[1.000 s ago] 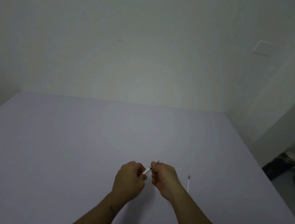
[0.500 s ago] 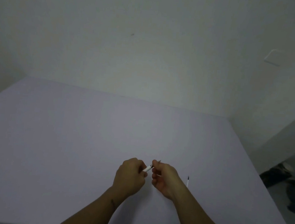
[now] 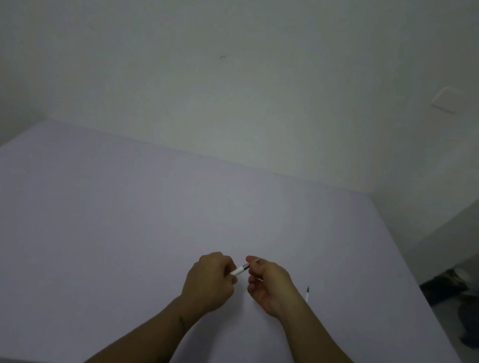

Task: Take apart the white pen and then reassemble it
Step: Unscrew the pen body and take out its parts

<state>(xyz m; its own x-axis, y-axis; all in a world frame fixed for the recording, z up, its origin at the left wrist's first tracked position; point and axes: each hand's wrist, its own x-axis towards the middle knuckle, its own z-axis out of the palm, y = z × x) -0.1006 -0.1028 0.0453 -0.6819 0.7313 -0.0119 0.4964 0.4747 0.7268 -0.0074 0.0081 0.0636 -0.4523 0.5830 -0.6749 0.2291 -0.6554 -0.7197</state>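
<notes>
My left hand (image 3: 209, 283) is closed around the white pen barrel (image 3: 238, 271), whose end sticks out toward the right between both hands. My right hand (image 3: 269, 286) pinches the pen's tip piece (image 3: 255, 261) at that end with thumb and fingers. Most of the barrel is hidden inside my left fist. A thin white refill with a dark tip (image 3: 307, 294) lies on the table just right of my right wrist, apart from both hands.
The pale lavender table (image 3: 112, 228) stretches wide to the left and far side. Its right edge (image 3: 414, 283) drops to a floor with dark objects (image 3: 443, 283). A white wall stands behind.
The camera has tilted and shifted slightly. My hands stay together at the pen, with a little more of the white barrel showing between them.
</notes>
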